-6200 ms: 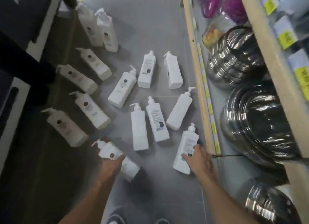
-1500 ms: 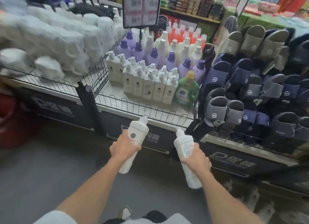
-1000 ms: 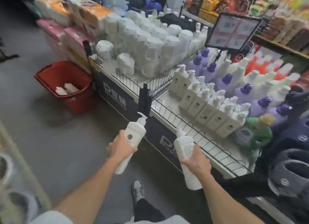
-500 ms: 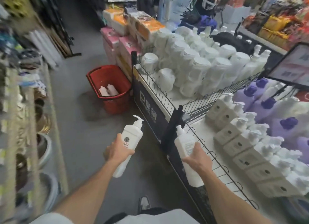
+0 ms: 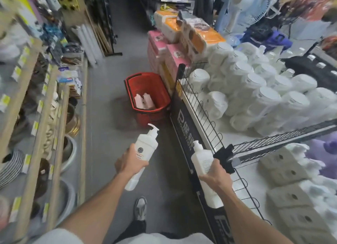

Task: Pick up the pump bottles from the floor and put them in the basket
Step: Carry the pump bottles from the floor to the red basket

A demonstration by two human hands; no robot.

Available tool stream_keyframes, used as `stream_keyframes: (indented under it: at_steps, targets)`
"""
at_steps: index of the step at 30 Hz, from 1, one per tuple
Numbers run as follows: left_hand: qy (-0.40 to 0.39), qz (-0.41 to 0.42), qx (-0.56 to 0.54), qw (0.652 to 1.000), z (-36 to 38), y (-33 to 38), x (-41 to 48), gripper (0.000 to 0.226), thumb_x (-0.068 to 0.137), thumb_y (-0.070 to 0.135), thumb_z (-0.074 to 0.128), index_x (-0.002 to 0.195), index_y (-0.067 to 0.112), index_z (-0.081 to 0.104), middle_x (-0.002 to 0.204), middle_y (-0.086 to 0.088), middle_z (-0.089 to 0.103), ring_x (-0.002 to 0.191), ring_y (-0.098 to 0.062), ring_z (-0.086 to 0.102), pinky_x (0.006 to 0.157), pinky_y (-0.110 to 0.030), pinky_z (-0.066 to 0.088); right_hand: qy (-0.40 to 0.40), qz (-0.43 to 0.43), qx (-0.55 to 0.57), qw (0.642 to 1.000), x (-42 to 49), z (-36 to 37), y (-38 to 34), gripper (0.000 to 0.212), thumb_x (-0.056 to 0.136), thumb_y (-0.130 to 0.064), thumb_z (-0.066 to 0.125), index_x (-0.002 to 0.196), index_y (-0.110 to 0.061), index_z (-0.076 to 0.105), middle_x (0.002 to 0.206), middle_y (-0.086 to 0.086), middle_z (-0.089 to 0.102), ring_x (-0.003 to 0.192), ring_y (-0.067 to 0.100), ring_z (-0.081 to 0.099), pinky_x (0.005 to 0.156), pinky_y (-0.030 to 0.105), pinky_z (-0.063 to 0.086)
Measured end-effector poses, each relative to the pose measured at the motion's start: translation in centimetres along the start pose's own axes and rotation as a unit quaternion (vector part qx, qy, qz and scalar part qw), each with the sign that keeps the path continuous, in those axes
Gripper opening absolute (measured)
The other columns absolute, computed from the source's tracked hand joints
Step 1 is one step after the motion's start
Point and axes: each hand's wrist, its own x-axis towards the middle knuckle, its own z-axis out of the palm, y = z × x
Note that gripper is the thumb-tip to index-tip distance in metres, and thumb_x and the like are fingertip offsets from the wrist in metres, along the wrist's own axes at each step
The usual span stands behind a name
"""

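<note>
bottles filled both hands. the left hand point(image 5: 130, 164) was wrapped round the middle of a white pump bottle point(image 5: 145, 145), fingers and thumb curled tight about its body, with the pump head tilted up and forward. the right hand point(image 5: 214, 174) gripped a second pump bottle point(image 5: 200, 158) in the same way, its nozzle also pointing forward and its base sticking out below the wrist. the two bottles were held side by side in the air over the grey floor point(image 5: 102, 134), apart from each other.

further along the aisle a red basket point(image 5: 160, 90) stood on the floor, just beside the end of a display table with a black wire rail point(image 5: 197, 105). it was well apart from both hands. inside it lay what looked like two pale bottles point(image 5: 144, 101), though the blur made the count uncertain.

the right-hand bottle hung just beside the table's rail. on the table sat rows of white wrapped tubs point(image 5: 264, 97), and nearer the person, pale boxy pump bottles lay in rows point(image 5: 284, 167). stacked pink and orange packs point(image 5: 182, 34) rose behind the basket. a wooden shelf point(image 5: 42, 127) with yellow price tags ran down the left side, with bowls point(image 5: 70, 149) on its lower level. one grey shoe point(image 5: 140, 207) showed on the floor between the forearms.
</note>
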Motion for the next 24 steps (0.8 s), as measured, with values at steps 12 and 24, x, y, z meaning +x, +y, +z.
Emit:
stream_keyframes:
  at_steps: [12,24]
  targets:
    - [-0.011,-0.013,-0.009,1.000,-5.2,-0.6,11.4,0.063,0.061,0.046,0.078,0.104,0.024,0.037,0.112,0.000,0.060,0.094,-0.030,0.061,0.072,-0.035,0.043,0.001,-0.033,-0.009,0.999,8.0,-0.1,-12.3,0.067,0.065,-0.048,0.081,0.106,-0.024,0.033,0.092,-0.005,0.057,0.078,0.018,0.063,0.065,0.035,0.055]
    - [-0.001,-0.051,-0.011,0.999,-8.2,1.8,22.8,0.064,0.064,0.042,0.081,0.108,0.022,0.039,0.117,-0.002,0.060,0.098,-0.031,0.061,0.073,-0.035,0.040,-0.024,-0.064,-0.022,0.997,19.6,-0.7,-20.2,0.069,0.067,-0.047,0.081,0.109,-0.024,0.032,0.098,-0.002,0.059,0.078,0.019,0.064,0.060,0.031,0.051]
